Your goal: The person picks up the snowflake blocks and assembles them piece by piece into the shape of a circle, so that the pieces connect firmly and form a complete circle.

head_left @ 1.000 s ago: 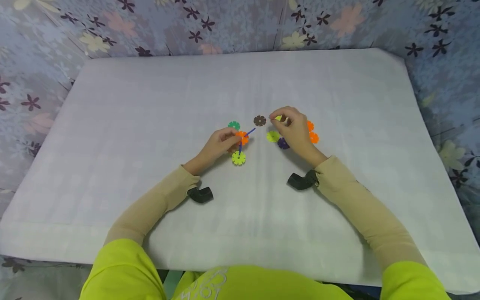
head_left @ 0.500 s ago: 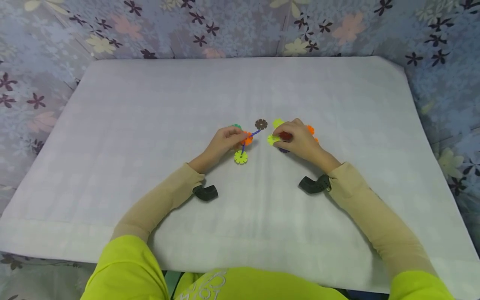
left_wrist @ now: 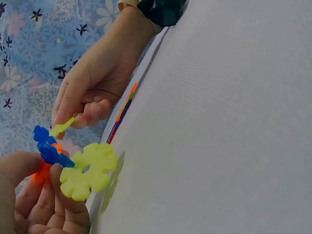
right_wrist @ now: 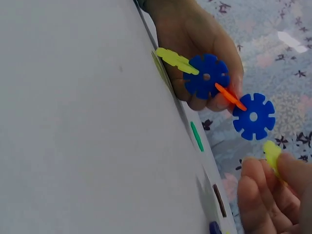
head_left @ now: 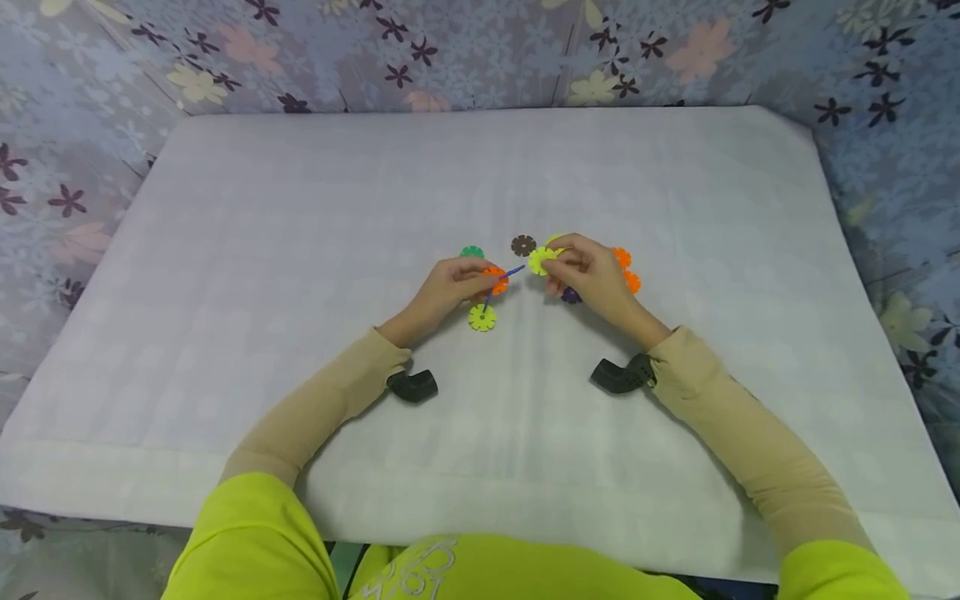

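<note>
**My right hand brings a yellow-green disc up to the cluster in my left**

I am seated at a table covered with a white cloth (head_left: pixel 300 250), looking down at my two hands near the middle of the frame. My left hand (head_left: pixel 442 290), just left of centre, is curled round a small cluster of snowflake discs (head_left: pixel 495 282): an orange disc with two blue discs slotted into it and a yellow-green disc (head_left: pixel 482 317) hanging at its lower end, touching the cloth. In the right wrist view the cluster shows clearly, one blue disc (right_wrist: pixel 253 117) jutting free towards my other hand.

My right hand (head_left: pixel 592 275), just right of centre, pinches a single yellow-green disc (head_left: pixel 540 261) between thumb and fingertips. A second ago this hand was higher in the frame, fingers closed over a piece beside the loose brown disc (head_left: pixel 522 245); half a second ago it was lower, over the loose pile. Now it has swung left, and the pinched disc sits just beside the tip of the jutting blue disc, near but not visibly touching. I judge this to be the moment of lining up slot with slot, with the join not yet made.

Loose pieces lie around my right hand: two orange discs (head_left: pixel 626 271) to its right, a purple disc (head_left: pixel 572 295) below it, and a green disc (head_left: pixel 472 252) above my left hand.
</note>
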`<state>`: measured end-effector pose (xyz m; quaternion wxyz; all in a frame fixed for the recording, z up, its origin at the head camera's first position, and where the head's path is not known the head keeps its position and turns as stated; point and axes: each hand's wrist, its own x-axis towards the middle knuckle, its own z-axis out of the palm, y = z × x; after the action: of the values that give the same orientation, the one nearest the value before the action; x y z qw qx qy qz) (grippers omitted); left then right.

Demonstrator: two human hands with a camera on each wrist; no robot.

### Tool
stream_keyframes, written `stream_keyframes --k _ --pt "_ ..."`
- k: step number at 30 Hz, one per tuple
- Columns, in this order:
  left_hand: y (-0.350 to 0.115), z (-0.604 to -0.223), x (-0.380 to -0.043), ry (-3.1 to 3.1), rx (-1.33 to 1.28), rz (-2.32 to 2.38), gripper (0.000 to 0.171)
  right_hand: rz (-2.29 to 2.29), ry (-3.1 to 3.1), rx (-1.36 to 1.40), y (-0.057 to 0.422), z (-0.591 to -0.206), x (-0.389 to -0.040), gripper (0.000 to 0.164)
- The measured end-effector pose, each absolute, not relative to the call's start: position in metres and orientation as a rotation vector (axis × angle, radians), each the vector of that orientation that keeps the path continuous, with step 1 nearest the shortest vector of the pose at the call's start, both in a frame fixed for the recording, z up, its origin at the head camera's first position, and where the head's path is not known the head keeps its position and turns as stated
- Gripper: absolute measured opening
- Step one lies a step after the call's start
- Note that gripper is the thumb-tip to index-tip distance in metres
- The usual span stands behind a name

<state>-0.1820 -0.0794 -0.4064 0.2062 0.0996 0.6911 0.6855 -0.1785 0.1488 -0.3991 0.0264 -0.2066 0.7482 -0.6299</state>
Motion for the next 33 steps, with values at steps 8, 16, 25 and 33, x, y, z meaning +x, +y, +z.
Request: stream_keyframes --k 8,16,25,33 --pt "-0.079 -0.405 -0.183 1.969 0.323 1.86 0.021 -1.853 2.363 -0.677 0.142 -0.383 -0.168 0.023" --pt "-0.077 -0.406 -0.181 2.039 0.331 1.836 0.02 -1.801 2.386 -0.646 0.141 -0.377 -0.165 0.022" --pt "-0.075 -0.407 -0.179 2.063 0.365 1.825 0.019 -1.822 2.327 -0.618 0.145 -0.39 -0.17 0.022" --pt "-0.077 -0.407 -0.178 2.079 0.416 1.8 0.019 -1.866 2.203 -0.586 0.144 -0.401 -0.172 0.018"
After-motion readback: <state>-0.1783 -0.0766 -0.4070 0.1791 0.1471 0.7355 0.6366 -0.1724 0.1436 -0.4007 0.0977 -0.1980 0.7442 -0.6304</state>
